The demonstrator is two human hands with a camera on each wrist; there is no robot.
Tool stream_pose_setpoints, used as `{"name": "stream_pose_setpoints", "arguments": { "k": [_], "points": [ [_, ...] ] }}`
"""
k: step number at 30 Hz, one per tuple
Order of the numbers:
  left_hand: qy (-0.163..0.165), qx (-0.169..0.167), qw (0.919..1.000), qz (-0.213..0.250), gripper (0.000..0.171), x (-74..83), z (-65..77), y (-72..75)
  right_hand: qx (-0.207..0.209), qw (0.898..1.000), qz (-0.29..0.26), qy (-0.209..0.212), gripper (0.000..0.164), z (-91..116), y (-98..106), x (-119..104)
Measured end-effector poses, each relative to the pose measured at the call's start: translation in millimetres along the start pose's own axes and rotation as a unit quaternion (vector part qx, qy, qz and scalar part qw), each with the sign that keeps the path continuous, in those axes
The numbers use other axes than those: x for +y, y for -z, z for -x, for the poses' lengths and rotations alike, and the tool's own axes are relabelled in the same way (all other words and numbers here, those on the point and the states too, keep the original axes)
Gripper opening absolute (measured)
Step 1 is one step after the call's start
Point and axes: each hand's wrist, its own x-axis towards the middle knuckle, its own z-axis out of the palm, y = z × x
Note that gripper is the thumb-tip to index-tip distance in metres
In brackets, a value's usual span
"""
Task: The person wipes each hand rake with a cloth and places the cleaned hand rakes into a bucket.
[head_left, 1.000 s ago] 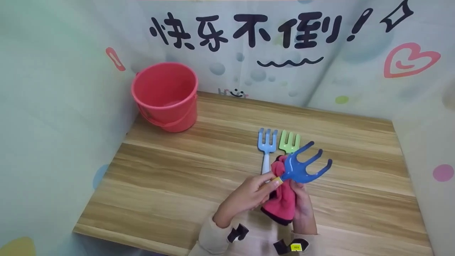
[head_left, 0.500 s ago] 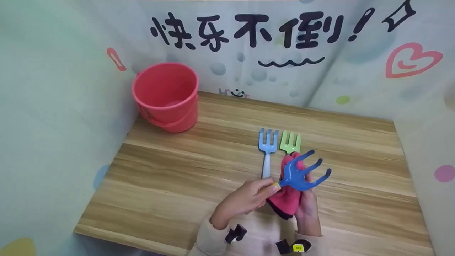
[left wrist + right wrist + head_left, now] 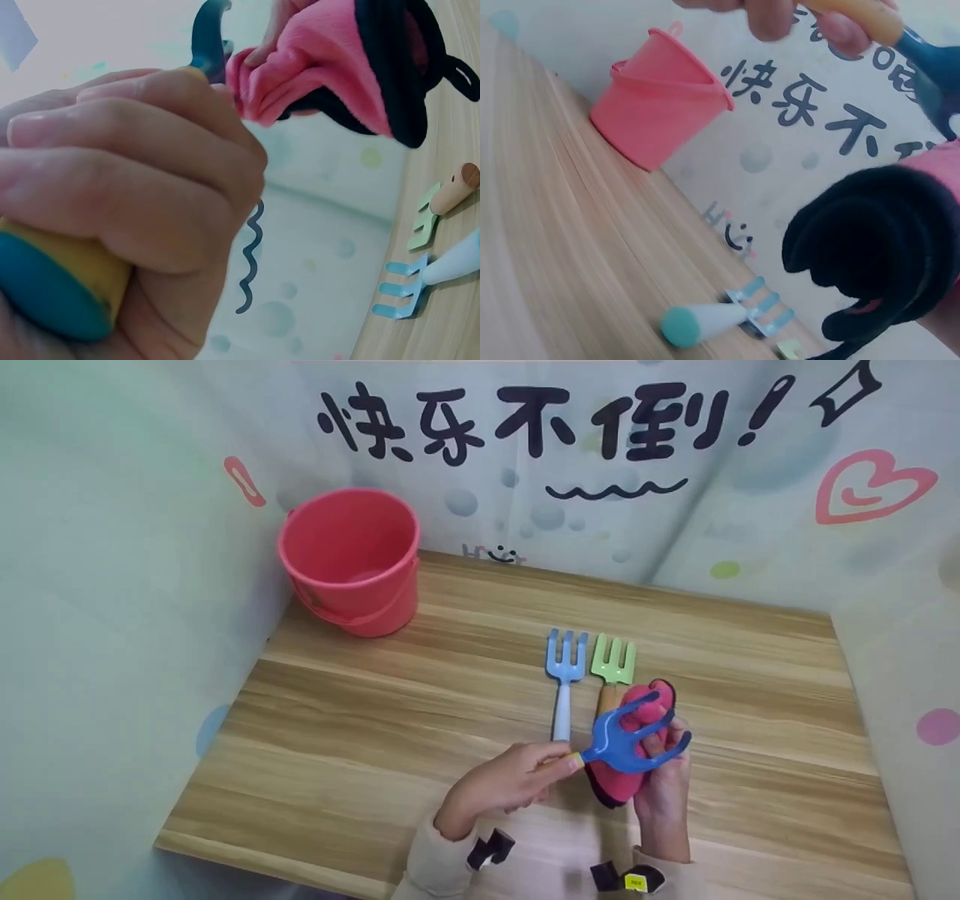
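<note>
My left hand grips the yellow handle of a dark blue three-tined hand fork, its head pointing right. Curled fingers wrap that handle in the left wrist view, and its teal butt end sticks out below them. A bunched pink cloth with black edging is held by my right hand, behind and under the fork's tines. Its black edge folds into a hollow in the right wrist view, and a small black loop shows in the left wrist view.
On the wooden table lie a pale blue hand fork and a green one with a wooden handle, side by side beyond my hands. A red bucket stands at the back left. Printed fabric walls surround the table.
My right hand has shifted right with the pink cloth, uncovering more of the green fork's handle. The dark blue fork has come slightly lower and nearer to me in my left hand.
</note>
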Motion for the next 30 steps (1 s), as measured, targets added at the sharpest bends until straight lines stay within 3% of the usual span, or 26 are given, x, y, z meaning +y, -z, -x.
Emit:
{"name": "stream_pose_setpoints", "arguments": {
  "k": [6, 10, 16, 19, 22, 24, 27, 30],
  "points": [
    [0.011, -0.014, 0.9997, -0.018, 0.030, -2.8, 1.5, 6.2, 0.025, 0.995, 0.093, 0.008, 0.023, -2, 6, -6],
    [0.020, -0.022, 0.9992, -0.027, 0.029, -3.3, 5.9, 12.7, 0.012, 0.987, 0.159, 0.014, 0.025, -2, 8, -7],
    [0.025, -0.042, 0.9984, -0.027, 0.028, -4.2, 13.9, 23.4, -0.026, 0.975, 0.215, 0.051, 0.025, -1, 10, -11],
    [0.008, -0.051, 0.9978, -0.042, 0.029, -6.5, 17.4, 27.2, -0.031, 0.977, 0.198, 0.067, 0.025, 0, 8, -15],
    [-0.031, -0.052, 0.9960, -0.067, 0.028, -9.2, 19.1, 28.4, -0.001, 0.985, 0.158, 0.073, 0.026, 0, 4, -19],
    [-0.058, -0.036, 0.9950, -0.072, 0.027, -11.1, 18.4, 27.6, 0.033, 0.987, 0.145, 0.063, 0.026, -1, 1, -22],
    [-0.090, 0.022, 0.9942, -0.055, 0.026, -12.4, 14.7, 25.1, 0.069, 0.984, 0.164, 0.008, 0.025, -2, -2, -22],
    [-0.107, 0.089, 0.9898, -0.033, 0.025, -13.4, 8.5, 21.7, 0.049, 0.976, 0.196, -0.080, 0.028, -2, -3, -19]
  ]
}}
